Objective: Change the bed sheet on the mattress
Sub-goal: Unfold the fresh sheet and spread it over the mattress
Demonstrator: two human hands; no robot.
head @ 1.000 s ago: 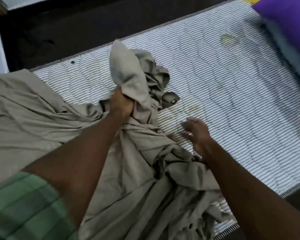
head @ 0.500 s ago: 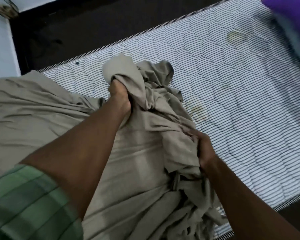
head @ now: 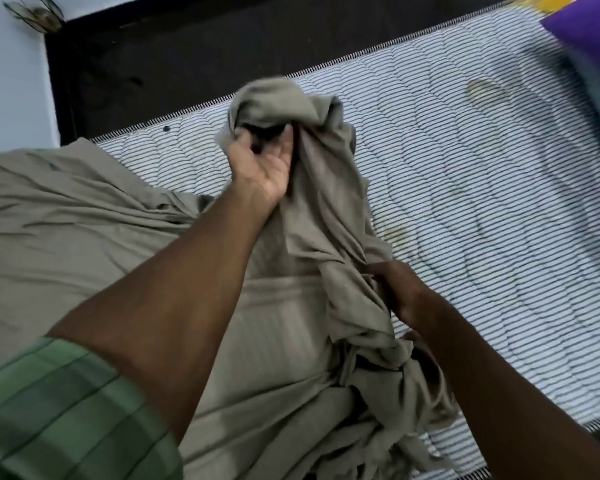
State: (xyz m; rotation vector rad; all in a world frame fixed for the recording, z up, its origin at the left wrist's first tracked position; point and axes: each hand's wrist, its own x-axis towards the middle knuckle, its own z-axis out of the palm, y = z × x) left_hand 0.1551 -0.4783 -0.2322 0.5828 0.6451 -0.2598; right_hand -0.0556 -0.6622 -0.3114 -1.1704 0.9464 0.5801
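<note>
A crumpled grey-beige bed sheet covers the left part of the striped quilted mattress and is bunched in the middle. My left hand is palm-up and grips a raised wad of the sheet, fingers curled into the cloth. Lower down, my right hand clutches a gathered fold of the same sheet near the mattress's front half. The right part of the mattress lies bare, with a few faint stains.
A purple pillow lies at the mattress's far right corner. Dark floor runs along the far side of the mattress, with a pale wall at the left.
My left hand has turned palm-up and lifted the sheet wad higher. My right hand, free of the sheet one second ago, took hold of a fold and still holds it.
</note>
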